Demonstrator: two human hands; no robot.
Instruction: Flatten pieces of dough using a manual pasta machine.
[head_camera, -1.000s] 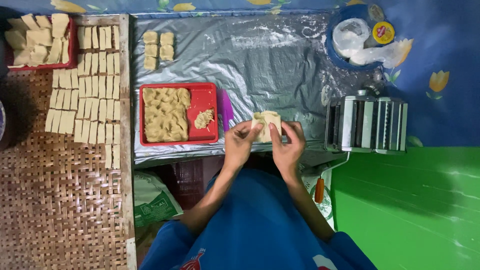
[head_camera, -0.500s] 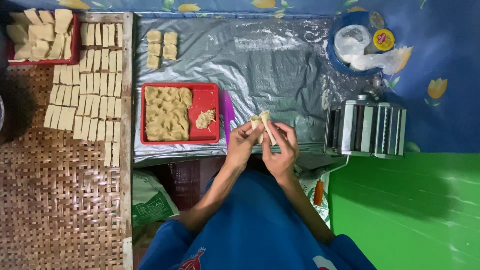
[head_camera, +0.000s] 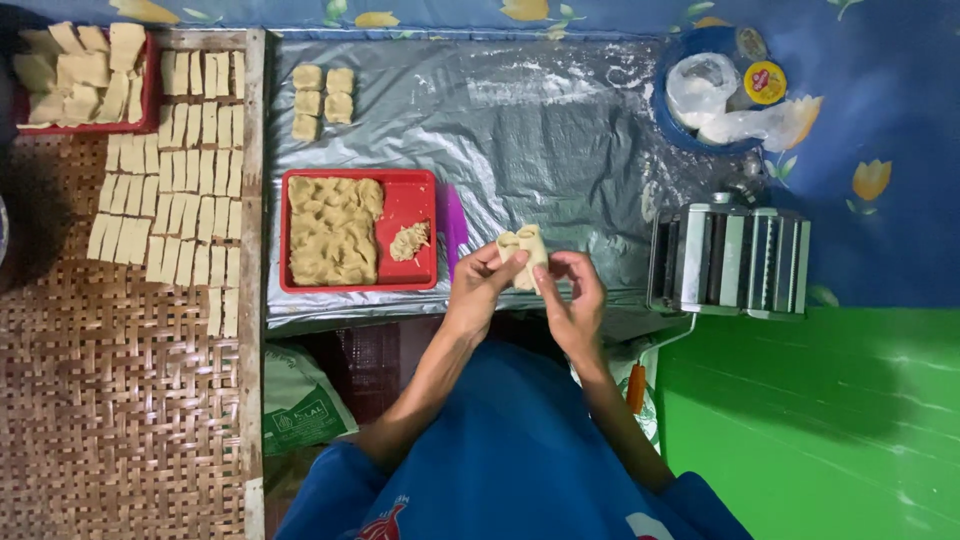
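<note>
A: Hands first?
B: Left hand (head_camera: 487, 285) and right hand (head_camera: 575, 295) both pinch one small pale dough piece (head_camera: 524, 255), folded, soft-looking, held above the near edge of the grey plastic sheet (head_camera: 540, 140).
A: Progress?
B: Looks partway, I'd judge. The red tray (head_camera: 420, 195) just left of the hands holds a lumpy slab of dough, with a small crumbly clump beside it. Six finished squares (head_camera: 322, 100) sit at the sheet's far left corner.
A: Left side?
B: Rows of pale rectangular strips (head_camera: 175, 195) on a woven bamboo mat (head_camera: 120, 420); another red tray (head_camera: 85, 70) piled with blocks beyond.
A: Right?
B: Metal roller machine (head_camera: 728, 260), shiny, ribbed. Farther, a blue bowl (head_camera: 680, 135) with white bags.
</note>
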